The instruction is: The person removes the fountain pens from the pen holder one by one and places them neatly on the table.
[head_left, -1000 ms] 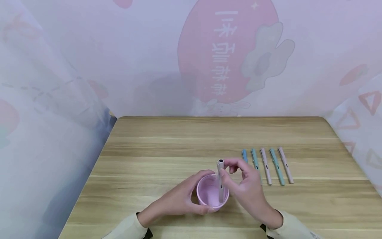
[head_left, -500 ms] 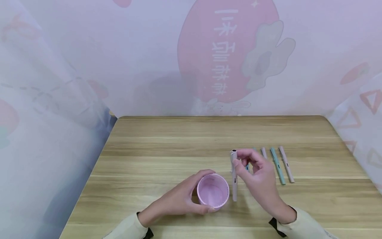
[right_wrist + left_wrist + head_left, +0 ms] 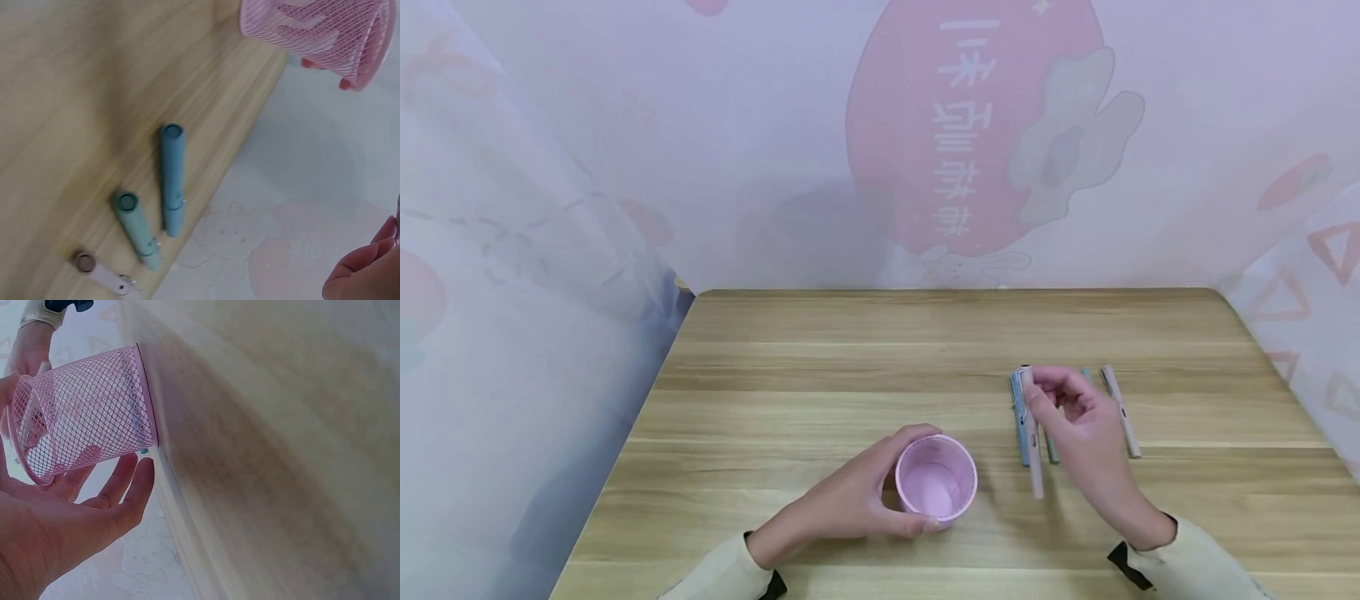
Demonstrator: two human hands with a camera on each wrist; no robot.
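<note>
The left hand (image 3: 857, 500) sits nearest, its fingers (image 3: 125, 484) and thumb curled round the wall of a pink wire-mesh pen cup (image 3: 936, 481), gripping it. The cup stands upright on the light wooden table (image 3: 820, 375), its open mouth facing up; in the left wrist view its mesh side lies against the fingers, with the thumb on the far side of the rim.

To the right of the cup, and apart from it, the right hand (image 3: 1086, 433) pinches a pale pink capped pen (image 3: 1032, 442) near its upper end between thumb and fingertips (image 3: 1037, 398). The pen's long axis runs roughly away from the person: its dark-tipped cap end points toward the far edge of the table, just beyond the fingertips, while the rest of the barrel reaches back toward the person, below and left of the palm. Whether its near end touches the table cannot be told.

Just left of the held pen, close beside it, lies a blue pen (image 3: 1020, 421) flat on the table, parallel to it. A teal pen (image 3: 138, 230) lies next, partly under the right hand. Beyond the knuckles to the right lies another pale pink pen (image 3: 1122, 412), also pointing away from the person.
</note>
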